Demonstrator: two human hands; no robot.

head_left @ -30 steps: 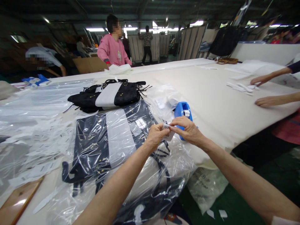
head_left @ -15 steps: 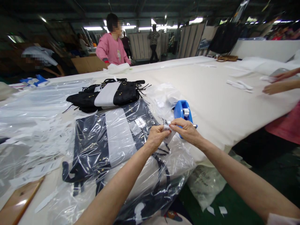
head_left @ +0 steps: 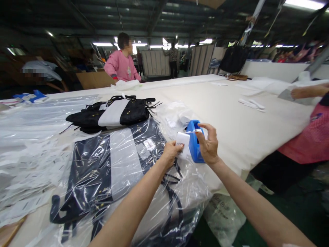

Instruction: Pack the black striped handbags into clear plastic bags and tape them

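My left hand (head_left: 171, 152) pinches a white printed label (head_left: 183, 140) between thumb and fingers, above the right edge of a bagged dark handbag (head_left: 89, 164). A thin pale strip (head_left: 190, 132) stretches from the label's top edge to the bent thumb and forefinger of my right hand (head_left: 209, 144), which closes on its end. My right hand's other fingers are curled. Right behind it stands a blue tape dispenser (head_left: 193, 151), partly hidden by the hand. The handbag lies flat in clear plastic with a wide pale band around it.
Black bags (head_left: 136, 111) with a pale band lie behind the bagged one. Loose printed paper slips (head_left: 33, 168) and clear plastic sheets (head_left: 64, 108) cover the left side. A co-worker's hand (head_left: 305, 92) works at the right; a person in pink (head_left: 122, 67) is across the table.
My hands were together at the label; my right hand has moved right, away from my left, with the thin strip between them. The camera view has tilted up.
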